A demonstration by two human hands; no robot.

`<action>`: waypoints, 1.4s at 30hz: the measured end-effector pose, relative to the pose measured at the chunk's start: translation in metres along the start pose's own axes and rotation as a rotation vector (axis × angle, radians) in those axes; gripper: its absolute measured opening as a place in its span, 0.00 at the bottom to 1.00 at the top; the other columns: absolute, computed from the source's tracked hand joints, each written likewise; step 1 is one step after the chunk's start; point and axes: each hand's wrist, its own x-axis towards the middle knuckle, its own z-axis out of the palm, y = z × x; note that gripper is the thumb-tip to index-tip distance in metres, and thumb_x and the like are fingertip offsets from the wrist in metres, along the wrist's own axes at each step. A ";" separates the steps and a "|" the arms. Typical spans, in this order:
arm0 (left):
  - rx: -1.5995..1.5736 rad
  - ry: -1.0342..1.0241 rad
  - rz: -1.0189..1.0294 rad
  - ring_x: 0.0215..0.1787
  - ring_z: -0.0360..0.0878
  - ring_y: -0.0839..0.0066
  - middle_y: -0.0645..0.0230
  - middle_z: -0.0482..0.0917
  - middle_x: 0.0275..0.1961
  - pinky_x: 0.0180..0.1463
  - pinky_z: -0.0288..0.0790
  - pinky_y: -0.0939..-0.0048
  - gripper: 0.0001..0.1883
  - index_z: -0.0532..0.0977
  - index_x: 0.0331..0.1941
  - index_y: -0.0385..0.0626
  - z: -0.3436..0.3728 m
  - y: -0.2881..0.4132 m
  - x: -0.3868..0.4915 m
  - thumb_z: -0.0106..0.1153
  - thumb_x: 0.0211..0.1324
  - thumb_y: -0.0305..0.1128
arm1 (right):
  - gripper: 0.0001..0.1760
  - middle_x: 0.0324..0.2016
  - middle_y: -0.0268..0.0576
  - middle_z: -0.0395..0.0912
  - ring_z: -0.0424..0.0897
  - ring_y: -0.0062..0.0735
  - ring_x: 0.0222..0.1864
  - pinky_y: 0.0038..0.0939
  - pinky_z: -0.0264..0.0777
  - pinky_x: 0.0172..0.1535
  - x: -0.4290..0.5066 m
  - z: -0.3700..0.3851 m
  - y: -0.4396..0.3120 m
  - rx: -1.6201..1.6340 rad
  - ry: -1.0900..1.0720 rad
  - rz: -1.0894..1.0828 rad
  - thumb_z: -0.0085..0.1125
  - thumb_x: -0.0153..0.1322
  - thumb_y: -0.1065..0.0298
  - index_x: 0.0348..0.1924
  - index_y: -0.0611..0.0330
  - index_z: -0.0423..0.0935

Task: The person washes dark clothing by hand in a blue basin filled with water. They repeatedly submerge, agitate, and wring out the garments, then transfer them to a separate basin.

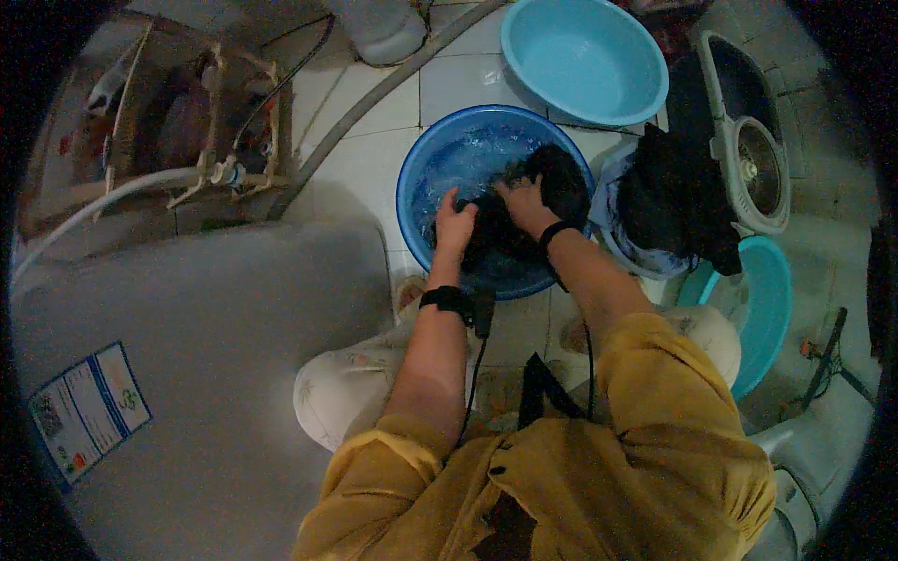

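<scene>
A blue plastic basin (414, 175) on the tiled floor holds water with suds and a soaked black cloth (501, 235). Inside it, my left hand (456, 223) rests against the left part of the cloth, with thumb and a finger apart. My right hand (525, 203) lies over the cloth's middle, fingers spread and pointing into the water. Dark fabric also bunches up beside it along the basin's right wall. Whether either hand grips the cloth is hard to tell, as the black fabric and water obscure the fingertips.
A light-blue basin (582, 59) stands beyond the blue one. To the right, dark clothing (666, 203) is heaped over a pale tub (610, 231), beside an open washing machine (758, 168) and a turquoise basin (765, 315). A grey hose (379, 98) crosses the floor; a large grey panel (231, 336) flanks my left.
</scene>
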 end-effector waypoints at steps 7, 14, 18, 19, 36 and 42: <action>0.251 -0.123 0.298 0.63 0.69 0.53 0.54 0.72 0.60 0.64 0.64 0.58 0.41 0.65 0.64 0.57 -0.004 0.033 -0.022 0.70 0.40 0.34 | 0.16 0.28 0.46 0.82 0.80 0.37 0.32 0.35 0.72 0.39 -0.005 -0.170 -0.001 0.761 -0.198 -0.230 0.62 0.57 0.63 0.37 0.58 0.80; 0.129 -0.042 0.607 0.56 0.74 0.54 0.57 0.77 0.54 0.62 0.66 0.58 0.38 0.71 0.56 0.47 -0.025 0.065 -0.021 0.75 0.33 0.30 | 0.17 0.30 0.36 0.80 0.77 0.26 0.34 0.28 0.73 0.40 -0.071 -0.301 -0.027 1.227 0.044 -0.371 0.60 0.57 0.69 0.39 0.63 0.79; -0.059 -0.084 0.625 0.55 0.75 0.59 0.60 0.76 0.56 0.60 0.67 0.64 0.36 0.70 0.58 0.47 -0.030 0.098 -0.031 0.72 0.41 0.29 | 0.17 0.33 0.36 0.80 0.78 0.24 0.38 0.25 0.73 0.43 -0.092 -0.333 -0.033 1.445 0.128 -0.449 0.61 0.59 0.70 0.42 0.62 0.79; -0.157 -0.104 0.500 0.55 0.75 0.61 0.62 0.76 0.57 0.60 0.67 0.65 0.34 0.70 0.59 0.47 -0.032 0.107 -0.037 0.70 0.43 0.28 | 0.18 0.36 0.36 0.80 0.78 0.24 0.40 0.25 0.72 0.45 -0.094 -0.337 -0.030 1.461 0.139 -0.437 0.61 0.59 0.71 0.44 0.61 0.78; -0.906 -0.283 0.214 0.44 0.79 0.68 0.65 0.79 0.43 0.46 0.76 0.65 0.16 0.73 0.48 0.43 -0.049 0.166 -0.046 0.52 0.53 0.24 | 0.44 0.55 0.53 0.72 0.72 0.43 0.56 0.34 0.63 0.60 -0.038 -0.160 0.020 0.938 -0.113 -0.132 0.71 0.57 0.64 0.65 0.62 0.62; -0.854 -0.154 -0.286 0.39 0.81 0.66 0.59 0.81 0.39 0.40 0.79 0.65 0.15 0.74 0.49 0.41 -0.051 0.115 -0.009 0.57 0.57 0.28 | 0.31 0.43 0.54 0.80 0.79 0.44 0.45 0.36 0.71 0.51 -0.012 -0.117 0.055 0.809 0.141 0.290 0.60 0.64 0.65 0.61 0.54 0.68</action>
